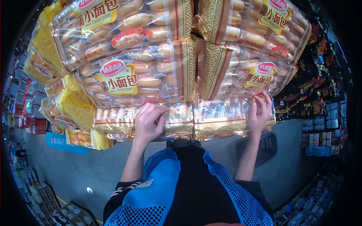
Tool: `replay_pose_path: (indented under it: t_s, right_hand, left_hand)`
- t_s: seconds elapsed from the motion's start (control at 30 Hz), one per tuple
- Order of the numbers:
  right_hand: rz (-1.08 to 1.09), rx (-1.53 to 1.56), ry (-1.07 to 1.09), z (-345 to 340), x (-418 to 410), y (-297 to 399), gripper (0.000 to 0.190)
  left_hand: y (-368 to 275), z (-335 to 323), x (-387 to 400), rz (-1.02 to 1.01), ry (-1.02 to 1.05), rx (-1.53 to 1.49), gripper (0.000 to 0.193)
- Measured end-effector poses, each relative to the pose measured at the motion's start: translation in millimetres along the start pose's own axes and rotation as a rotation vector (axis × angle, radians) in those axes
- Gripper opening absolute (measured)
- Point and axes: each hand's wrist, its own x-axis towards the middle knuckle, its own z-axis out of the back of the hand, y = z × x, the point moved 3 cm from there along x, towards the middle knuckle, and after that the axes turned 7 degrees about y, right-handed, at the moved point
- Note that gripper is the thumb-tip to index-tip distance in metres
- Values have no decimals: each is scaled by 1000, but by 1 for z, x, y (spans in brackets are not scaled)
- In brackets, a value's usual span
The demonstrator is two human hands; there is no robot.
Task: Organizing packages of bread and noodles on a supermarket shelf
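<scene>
Clear bags of small bread rolls with gold patterned ends are stacked before me. My left hand (150, 120) is curled at the lower edge of the left middle bread bag (152, 82), over the bottom row. Whether its fingers pinch any film is hidden. My right hand (259, 113) rests its fingertips on the lower edge of the right middle bread bag (240, 73), thumb and fingers apart. Beneath the hands lie a bottom left bread bag (113, 118) and a bottom right bread bag (220, 118), their gold ends facing me.
Yellow bread packs (70, 104) stand left of the stack. Black glossy packets (308, 82) hang over on the right. A dark slotted plastic object (265, 148) is on the grey floor (99, 169) near my right forearm. Shelves of goods (319, 132) line the right side.
</scene>
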Motion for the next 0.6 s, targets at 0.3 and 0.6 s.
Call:
replay_pose_path:
  t_s: [0.3,0.6]
  right_hand:
    - [-18,0,3,0,0,0,21]
    - [17,-8,-3,-1,0,-3,21]
  left_hand:
    - [0,0,1,-10,-9,3,18]
    - [1,0,0,-21,-19,7,19]
